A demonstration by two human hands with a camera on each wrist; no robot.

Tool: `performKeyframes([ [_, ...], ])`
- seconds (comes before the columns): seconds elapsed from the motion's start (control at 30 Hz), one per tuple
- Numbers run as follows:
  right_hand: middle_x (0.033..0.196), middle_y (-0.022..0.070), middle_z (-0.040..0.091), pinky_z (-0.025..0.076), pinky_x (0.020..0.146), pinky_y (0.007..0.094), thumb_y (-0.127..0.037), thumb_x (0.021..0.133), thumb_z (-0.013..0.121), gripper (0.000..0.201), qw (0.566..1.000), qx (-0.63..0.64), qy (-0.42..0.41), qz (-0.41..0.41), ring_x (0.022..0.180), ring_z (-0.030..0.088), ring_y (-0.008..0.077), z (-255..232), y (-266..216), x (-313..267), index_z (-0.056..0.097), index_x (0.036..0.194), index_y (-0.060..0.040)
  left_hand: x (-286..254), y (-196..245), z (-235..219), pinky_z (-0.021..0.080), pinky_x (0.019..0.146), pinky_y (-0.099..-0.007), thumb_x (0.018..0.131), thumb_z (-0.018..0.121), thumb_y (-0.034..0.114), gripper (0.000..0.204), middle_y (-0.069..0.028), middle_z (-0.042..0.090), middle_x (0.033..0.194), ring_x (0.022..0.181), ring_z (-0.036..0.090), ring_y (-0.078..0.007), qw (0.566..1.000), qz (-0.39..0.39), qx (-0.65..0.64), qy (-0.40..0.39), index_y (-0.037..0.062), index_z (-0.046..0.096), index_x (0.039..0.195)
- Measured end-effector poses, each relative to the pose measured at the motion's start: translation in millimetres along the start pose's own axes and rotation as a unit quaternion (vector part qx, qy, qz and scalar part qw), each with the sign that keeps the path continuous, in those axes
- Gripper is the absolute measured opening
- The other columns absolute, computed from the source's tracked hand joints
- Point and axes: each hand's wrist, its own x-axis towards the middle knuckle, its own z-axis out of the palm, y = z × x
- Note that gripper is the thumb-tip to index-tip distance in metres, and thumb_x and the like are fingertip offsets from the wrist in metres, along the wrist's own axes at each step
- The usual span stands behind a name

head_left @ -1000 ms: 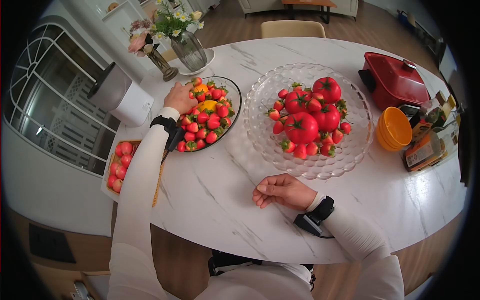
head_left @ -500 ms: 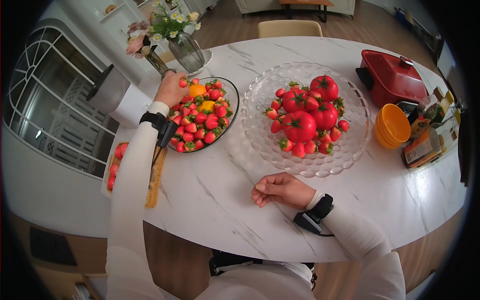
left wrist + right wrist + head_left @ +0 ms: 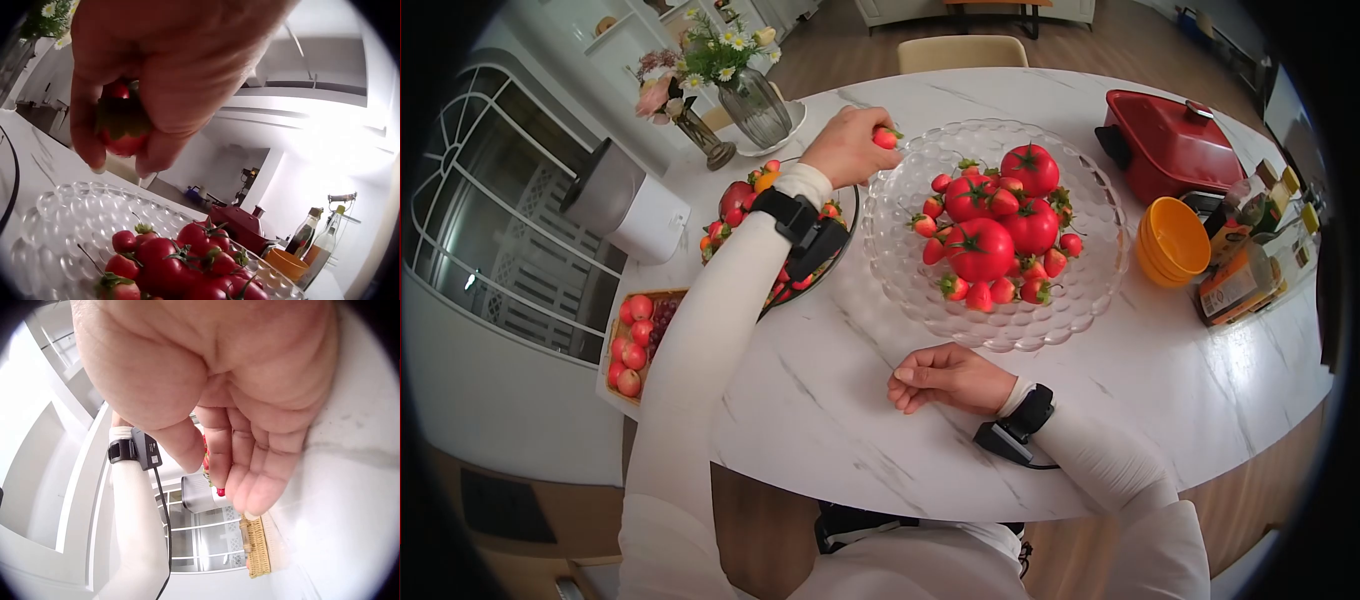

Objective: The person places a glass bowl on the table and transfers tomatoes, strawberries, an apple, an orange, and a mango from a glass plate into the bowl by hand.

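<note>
My left hand [image 3: 850,147] pinches a strawberry [image 3: 887,138] between thumb and fingers, above the left edge of a clear bubble-patterned plate [image 3: 890,285]. In the left wrist view, the strawberry [image 3: 124,128] shows green leaves and a red body between the fingertips. Several large tomatoes [image 3: 982,250] are piled on the plate, with small strawberries [image 3: 979,296] around them. Under my left forearm, a dark-rimmed glass bowl [image 3: 853,229] of strawberries and other fruit is partly hidden. My right hand [image 3: 953,377] rests on the tabletop, fingers loosely curled and holding nothing.
A basket of red fruit [image 3: 633,355] and grapes sits at the left edge. Two flower vases [image 3: 755,105] and a white appliance [image 3: 645,215] stand behind it. Orange bowls [image 3: 1175,240], a red lidded pot [image 3: 1170,150] and bottles [image 3: 1245,285] stand at right.
My left hand has lifted the strawberry from the far left of the glass bowl and carried it right to the clear plate. My right hand stays in place.
</note>
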Motion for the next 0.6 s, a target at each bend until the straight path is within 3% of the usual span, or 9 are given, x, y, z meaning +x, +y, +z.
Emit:
performKeyframes([
  [0.27, 0.102, 0.009, 0.068, 0.056, 0.086, 0.0302, -0.024, 0.103, 0.057, 0.03, 1.0, 0.005, -0.007, -0.006, 0.092, 0.067, 0.0159, -1, 2, 1, 0.065, 0.11, 0.0034, -15, 15, 12, 0.057, 0.059, -0.0302, 0.083, 0.076, 0.024, 0.041, -0.0147, 0.05, 0.108, 0.066, 0.064, -0.0189, 0.996, -0.046, -0.06, -0.053, 0.0021, 0.063, 0.115],
  [0.33, 0.102, 0.0093, 0.068, 0.056, 0.086, 0.0305, -0.024, 0.103, 0.057, 0.029, 1.0, 0.006, 0.003, 0.002, 0.092, 0.066, 0.0161, -1, 2, 2, 0.064, 0.11, 0.0036, -29, 17, 12, 0.057, 0.063, -0.0335, 0.08, 0.076, 0.022, 0.046, -0.022, 0.052, 0.115, 0.064, 0.068, -0.0271, 0.994, -0.042, -0.078, -0.063, 0.0031, 0.062, 0.12],
  [0.37, 0.102, 0.0093, 0.068, 0.056, 0.086, 0.0305, -0.024, 0.103, 0.057, 0.029, 1.0, 0.004, -0.001, 0.004, 0.092, 0.066, 0.0161, 0, 1, 1, 0.064, 0.11, 0.0036, -38, 19, 14, 0.057, 0.062, -0.0302, 0.086, 0.074, 0.027, 0.054, -0.0177, 0.052, 0.116, 0.068, 0.067, -0.0202, 0.994, -0.059, -0.059, -0.067, 0.0065, 0.057, 0.133],
  [0.4, 0.102, 0.0094, 0.068, 0.056, 0.087, 0.0306, -0.023, 0.103, 0.056, 0.029, 1.0, 0.002, 0.002, 0.004, 0.093, 0.066, 0.0163, 2, -1, 1, 0.064, 0.11, 0.0036, -45, 21, 15, 0.057, 0.062, -0.0302, 0.086, 0.074, 0.027, 0.054, -0.0177, 0.052, 0.116, 0.068, 0.067, -0.0202, 0.994, -0.063, -0.058, -0.064, 0.0065, 0.057, 0.133],
  [0.47, 0.103, 0.0095, 0.068, 0.056, 0.087, 0.0308, -0.023, 0.103, 0.056, 0.029, 1.0, -0.002, 0.002, 0.007, 0.093, 0.066, 0.0166, 2, -2, 1, 0.064, 0.11, 0.0035, -54, 24, 16, 0.057, 0.074, -0.0319, 0.087, 0.073, 0.029, 0.061, -0.019, 0.053, 0.124, 0.08, 0.069, -0.0216, 0.998, 0.001, -0.038, -0.046, 0.0092, 0.051, 0.14],
  [0.5, 0.103, 0.0093, 0.068, 0.055, 0.087, 0.0307, -0.023, 0.103, 0.056, 0.028, 1.0, -0.003, 0.004, 0.006, 0.093, 0.066, 0.0166, 1, -2, 1, 0.064, 0.11, 0.0034, -57, 32, 9, 0.053, 0.087, -0.0329, 0.088, 0.072, 0.033, 0.066, -0.0181, 0.054, 0.13, 0.095, 0.066, -0.0224, 0.999, 0.009, -0.01, -0.049, 0.0097, 0.047, 0.144],
  [0.6, 0.104, 0.009, 0.068, 0.055, 0.088, 0.0304, -0.023, 0.103, 0.057, 0.029, 1.0, -0.001, 0.005, 0.008, 0.093, 0.066, 0.0164, 0, -1, 0, 0.064, 0.111, 0.003, -55, 16, -12, 0.051, 0.093, -0.0336, 0.089, 0.071, 0.037, 0.065, -0.0164, 0.054, 0.134, 0.106, 0.062, -0.0221, 0.999, 0.011, -0.037, -0.019, 0.0082, 0.049, 0.143],
])
